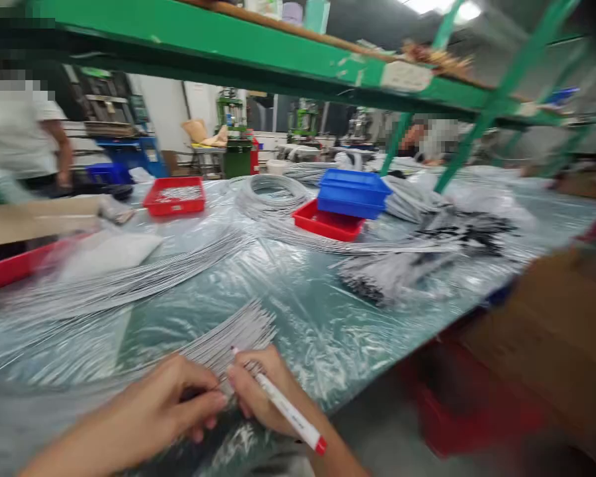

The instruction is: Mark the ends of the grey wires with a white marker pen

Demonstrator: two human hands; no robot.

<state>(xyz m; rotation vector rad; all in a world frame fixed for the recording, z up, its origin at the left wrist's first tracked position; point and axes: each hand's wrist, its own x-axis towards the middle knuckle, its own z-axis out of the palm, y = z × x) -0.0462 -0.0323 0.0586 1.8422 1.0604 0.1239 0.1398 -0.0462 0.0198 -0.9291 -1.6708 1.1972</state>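
A white marker pen with a red end (292, 412) is held in my right hand (263, 381), its dark tip pointing up and away from me. My left hand (179, 397) is closed, thumb and fingers pinched together just left of the right hand. What it pinches is too small and blurred to make out. Right beyond both hands a bundle of thin grey-white wires (233, 336) lies on the plastic-covered table (298, 305), its cut ends fanned toward the right.
More wire (179, 271) stretches across the table's left. Behind are a red tray (175, 196), stacked blue bins (352, 193), a wire coil (273, 192) and dark-tipped wires (392, 271). A green shelf beam (228, 50) crosses overhead. A cardboard box (551, 331) stands right; a person (17, 132) stands left.
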